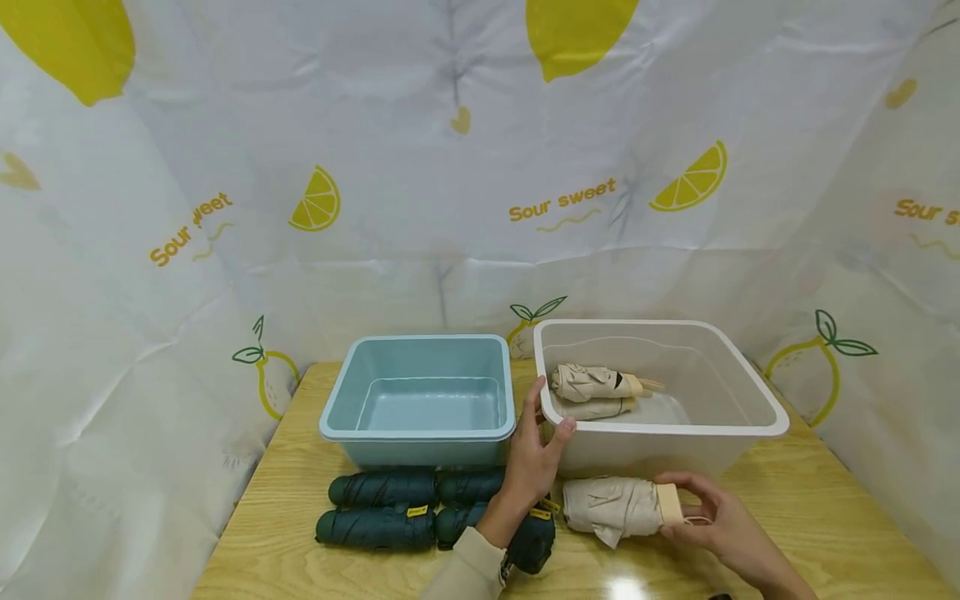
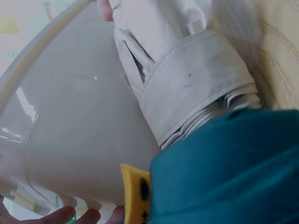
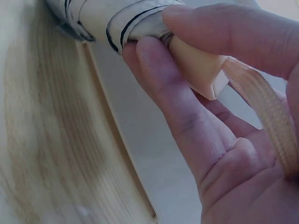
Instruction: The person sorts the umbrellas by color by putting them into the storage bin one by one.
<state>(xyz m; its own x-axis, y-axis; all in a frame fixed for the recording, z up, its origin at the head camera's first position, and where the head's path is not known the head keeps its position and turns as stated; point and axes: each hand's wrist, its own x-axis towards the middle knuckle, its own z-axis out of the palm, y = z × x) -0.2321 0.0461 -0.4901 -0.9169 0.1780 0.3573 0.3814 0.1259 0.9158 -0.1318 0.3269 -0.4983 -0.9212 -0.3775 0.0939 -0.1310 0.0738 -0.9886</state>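
Observation:
In the head view my left hand grips the near left corner of the white plastic bin, thumb over the front rim and fingers along its side. My right hand holds a folded beige umbrella by its pale handle, in front of that bin. Up close in the right wrist view, thumb and fingers pinch the handle, and a woven strap loops off its end. Inside the bin, two more beige umbrellas lie stacked at the left.
A light blue bin stands left of the white one, with nothing in it. Several folded dark green umbrellas lie in two rows before it, partly behind my left forearm. A lemon-print sheet hangs around the wooden table.

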